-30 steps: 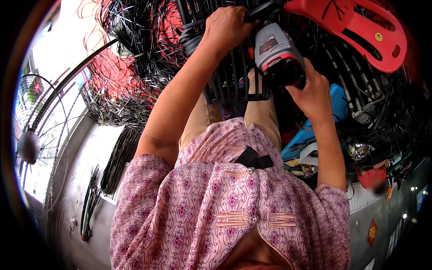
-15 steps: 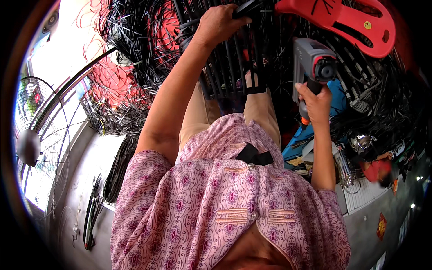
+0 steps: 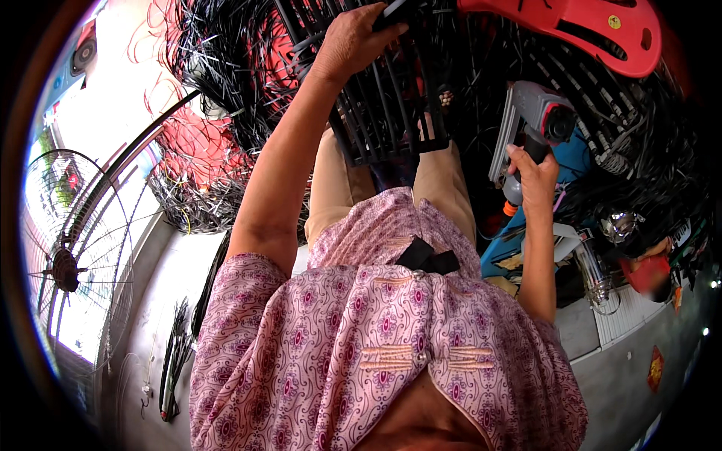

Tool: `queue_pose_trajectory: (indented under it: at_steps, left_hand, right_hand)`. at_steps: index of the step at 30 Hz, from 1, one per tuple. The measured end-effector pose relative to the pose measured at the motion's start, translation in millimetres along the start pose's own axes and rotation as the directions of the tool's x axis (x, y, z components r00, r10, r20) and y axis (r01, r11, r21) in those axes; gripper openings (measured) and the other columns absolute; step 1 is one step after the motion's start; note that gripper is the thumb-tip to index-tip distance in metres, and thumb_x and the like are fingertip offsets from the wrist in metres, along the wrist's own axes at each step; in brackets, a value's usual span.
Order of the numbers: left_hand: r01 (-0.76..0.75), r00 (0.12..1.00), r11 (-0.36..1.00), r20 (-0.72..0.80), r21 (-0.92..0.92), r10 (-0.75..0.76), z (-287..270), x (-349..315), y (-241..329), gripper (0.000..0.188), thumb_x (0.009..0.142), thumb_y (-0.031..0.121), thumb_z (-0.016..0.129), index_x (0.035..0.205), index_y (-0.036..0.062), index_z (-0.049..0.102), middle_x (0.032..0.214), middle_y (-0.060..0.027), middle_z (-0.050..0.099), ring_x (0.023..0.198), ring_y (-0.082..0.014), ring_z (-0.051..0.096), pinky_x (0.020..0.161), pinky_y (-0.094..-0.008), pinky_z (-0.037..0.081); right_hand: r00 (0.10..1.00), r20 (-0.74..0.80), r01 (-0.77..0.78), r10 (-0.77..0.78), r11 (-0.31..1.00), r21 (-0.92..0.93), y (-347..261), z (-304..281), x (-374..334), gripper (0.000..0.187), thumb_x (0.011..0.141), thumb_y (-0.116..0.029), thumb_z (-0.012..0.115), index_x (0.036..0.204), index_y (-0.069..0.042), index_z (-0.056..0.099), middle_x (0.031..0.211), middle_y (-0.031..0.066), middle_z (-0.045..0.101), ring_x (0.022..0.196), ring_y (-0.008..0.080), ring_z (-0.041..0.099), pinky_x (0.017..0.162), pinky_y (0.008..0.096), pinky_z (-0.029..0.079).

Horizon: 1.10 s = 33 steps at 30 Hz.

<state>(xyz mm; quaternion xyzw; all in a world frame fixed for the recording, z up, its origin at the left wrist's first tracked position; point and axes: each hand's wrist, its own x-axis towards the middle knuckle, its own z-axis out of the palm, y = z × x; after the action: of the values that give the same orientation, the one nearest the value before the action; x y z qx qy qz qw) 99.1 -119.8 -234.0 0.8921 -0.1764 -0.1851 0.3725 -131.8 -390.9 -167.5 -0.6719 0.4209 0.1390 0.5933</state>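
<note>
Up at the top middle, my left hand point(image 3: 350, 45) has its fingers wrapped round a dark bar at the upper edge of a black slatted frame point(image 3: 385, 90). The frame stands between my knees, its slats running down toward my lap; its far end is cut off by the picture's top. On the right, my right hand point(image 3: 535, 180) grips the handle of a grey and black nail gun point(image 3: 543, 109) with a long metal magazine and an orange fitting below the handle. The nail gun is held up, apart from the frame.
Tangled black strips point(image 3: 218, 68) lie over red material at the upper left, and more are heaped on the right. A red plastic seat point(image 3: 579, 26) is at the upper right. A wire-caged fan point(image 3: 66, 267) stands far left. A blue object point(image 3: 496, 255) lies below the nail gun.
The nail gun has moved down and slightly right, and turned a little. My left hand has shifted slightly left and up along with the bar. The whole view has tilted a bit.
</note>
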Motion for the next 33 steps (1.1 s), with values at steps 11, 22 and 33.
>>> queue_pose_trajectory:
  at_steps: [11, 22, 33]
  left_hand:
    - [-0.044, 0.982, 0.846, -0.178, -0.532, -0.060, -22, -23, -36, 0.020, 0.095, 0.015, 0.058, 0.102, -0.0001, 0.069, 0.090, -0.0054, 0.070, 0.075, -0.0175, 0.067, 0.074, -0.0281, 0.053]
    - [0.028, 0.827, 0.806, -0.440, -0.591, -0.351, -188, -123, 17, 0.028, 0.097, 0.024, 0.054, 0.078, 0.0049, 0.058, 0.056, 0.0019, 0.044, 0.044, -0.0051, 0.029, 0.042, -0.0219, 0.019]
    - [0.366, 0.858, 0.426, 0.122, -0.827, -0.500, -44, -38, 59, 0.021, 0.090, 0.022, 0.061, 0.087, 0.0021, 0.068, 0.062, 0.0020, 0.054, 0.052, -0.0064, 0.040, 0.051, -0.0234, 0.029]
  right_hand:
    - [1.000, 0.004, 0.016, -0.016, 0.998, 0.063, -3, 3, 9, 0.024, 0.079, -0.012, 0.075, 0.094, -0.002, 0.058, 0.076, 0.0009, 0.059, 0.058, 0.0082, 0.053, 0.055, 0.0242, 0.045]
    - [0.999, 0.031, -0.027, 0.027, 0.999, 0.017, -15, 17, 26, 0.026, 0.078, -0.012, 0.075, 0.096, -0.001, 0.059, 0.074, 0.0004, 0.058, 0.058, 0.0081, 0.053, 0.054, 0.0244, 0.044]
    - [0.997, 0.073, 0.010, -0.010, 1.000, 0.000, -17, 26, 33, 0.031, 0.078, -0.014, 0.075, 0.101, -0.001, 0.060, 0.075, 0.0005, 0.061, 0.057, 0.0069, 0.053, 0.055, 0.0228, 0.044]
